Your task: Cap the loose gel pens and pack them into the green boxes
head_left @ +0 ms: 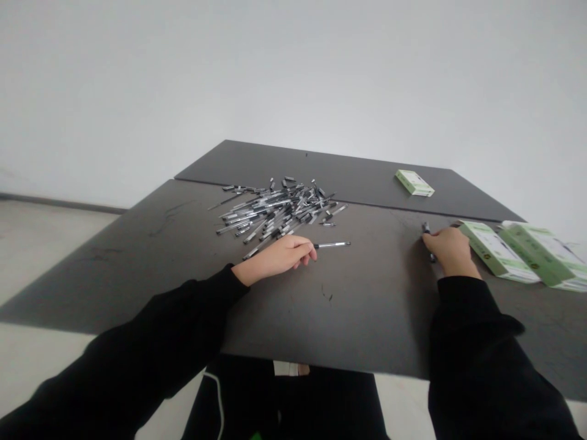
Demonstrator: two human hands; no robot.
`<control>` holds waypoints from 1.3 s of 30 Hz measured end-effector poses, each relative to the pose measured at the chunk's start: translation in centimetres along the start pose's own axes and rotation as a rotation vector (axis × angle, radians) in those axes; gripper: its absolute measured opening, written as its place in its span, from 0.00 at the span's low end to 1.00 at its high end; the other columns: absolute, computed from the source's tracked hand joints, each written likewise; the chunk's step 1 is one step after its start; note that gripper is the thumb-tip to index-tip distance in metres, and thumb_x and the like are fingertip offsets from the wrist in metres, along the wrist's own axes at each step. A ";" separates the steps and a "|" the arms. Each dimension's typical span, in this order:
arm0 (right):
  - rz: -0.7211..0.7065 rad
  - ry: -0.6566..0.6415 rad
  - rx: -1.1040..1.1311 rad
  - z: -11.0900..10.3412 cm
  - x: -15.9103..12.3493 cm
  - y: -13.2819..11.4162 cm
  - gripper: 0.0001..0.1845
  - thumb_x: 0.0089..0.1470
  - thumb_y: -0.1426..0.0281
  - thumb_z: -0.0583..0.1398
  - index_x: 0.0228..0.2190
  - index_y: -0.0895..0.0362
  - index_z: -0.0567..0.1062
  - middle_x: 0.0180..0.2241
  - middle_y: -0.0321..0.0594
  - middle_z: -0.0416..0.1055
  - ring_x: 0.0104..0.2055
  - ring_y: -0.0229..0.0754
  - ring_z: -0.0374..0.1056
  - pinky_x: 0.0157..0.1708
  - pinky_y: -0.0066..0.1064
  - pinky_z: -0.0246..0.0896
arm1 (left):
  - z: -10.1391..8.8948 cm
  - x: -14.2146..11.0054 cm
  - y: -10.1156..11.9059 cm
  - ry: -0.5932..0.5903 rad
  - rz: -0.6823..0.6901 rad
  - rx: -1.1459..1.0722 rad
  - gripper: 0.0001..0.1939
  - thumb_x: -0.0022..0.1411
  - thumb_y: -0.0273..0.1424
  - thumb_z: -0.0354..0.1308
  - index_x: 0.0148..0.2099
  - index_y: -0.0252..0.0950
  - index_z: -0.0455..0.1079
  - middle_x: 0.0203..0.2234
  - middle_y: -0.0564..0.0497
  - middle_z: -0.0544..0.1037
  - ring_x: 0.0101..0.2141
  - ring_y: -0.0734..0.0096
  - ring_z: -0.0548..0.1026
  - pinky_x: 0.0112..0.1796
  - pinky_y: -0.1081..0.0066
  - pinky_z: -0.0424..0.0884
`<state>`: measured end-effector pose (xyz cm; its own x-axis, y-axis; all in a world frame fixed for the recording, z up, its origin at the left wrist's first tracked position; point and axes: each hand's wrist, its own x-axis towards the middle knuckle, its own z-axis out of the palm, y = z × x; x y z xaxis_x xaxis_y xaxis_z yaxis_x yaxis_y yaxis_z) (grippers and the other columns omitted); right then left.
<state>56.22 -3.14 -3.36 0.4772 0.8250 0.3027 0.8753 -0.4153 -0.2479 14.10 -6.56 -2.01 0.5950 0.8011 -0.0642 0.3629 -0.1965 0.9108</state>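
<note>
Both hands closed. L hand [275, 256] rests on its side on the table, curled, w/ a slim black-and-clear ballpoint pen [332, 245] sticking out from the fingertips, lying nearly flat. R hand [452, 252] clenched round a 2nd dark pen [426, 228]; only its ends show, above and below the fingers, rest hidden in the grip.

Loose heap of similar pens [275, 211] sits just past L hand, criss-crossed in all directions, nearest pens just beside the wrist. Two green-and-white cartons [498, 252] lie just R of R hand, one partly overlapping or touching the next, can't tell which. 3rd green carton [415, 183] lies alone on the far panel, well apart from both hands.

Dark grey tabletop [343, 305] is two panels w/ a straight seam between them, some scuff marks near the middle. Black sleeves [472, 342] cover both forearms. Pale floor [46, 256] shows L of table, white wall [275, 73] beyond.
</note>
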 end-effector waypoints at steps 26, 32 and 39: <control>-0.915 -0.346 0.322 1.3 -10.3 -15.0 0.07 0.58 0.74 0.60 0.32 0.55 0.79 0.38 0.47 0.77 0.44 0.53 0.70 0.47 0.46 0.61 | -1.4 0.2 0.8 0.307 -0.076 -0.242 0.13 0.63 0.25 0.47 0.28 0.35 0.69 0.16 0.58 0.65 0.15 0.81 0.58 0.19 0.75 0.53; -0.496 -0.360 0.870 0.1 -11.7 -16.5 0.07 0.57 0.64 0.61 0.33 0.54 0.77 0.33 0.43 0.78 0.35 0.47 0.71 0.39 0.39 0.62 | -1.4 -0.1 0.6 0.346 0.091 -0.134 0.12 0.67 0.36 0.54 0.39 0.34 0.75 0.22 0.57 0.69 0.22 0.77 0.63 0.26 0.74 0.60; -0.551 -0.510 1.180 0.3 -15.3 -20.0 0.11 0.57 0.59 0.63 0.29 0.52 0.78 0.32 0.40 0.78 0.36 0.45 0.71 0.41 0.37 0.64 | 0.0 0.3 -0.2 0.301 0.137 -0.176 0.16 0.66 0.38 0.58 0.46 0.32 0.79 0.22 0.55 0.70 0.27 0.71 0.68 0.32 0.71 0.63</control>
<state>31.45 -7.33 -3.27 -0.2060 0.9273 0.3126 0.2352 0.3570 -0.9040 14.20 -6.27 -2.22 0.3822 0.9097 0.1623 0.1498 -0.2343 0.9606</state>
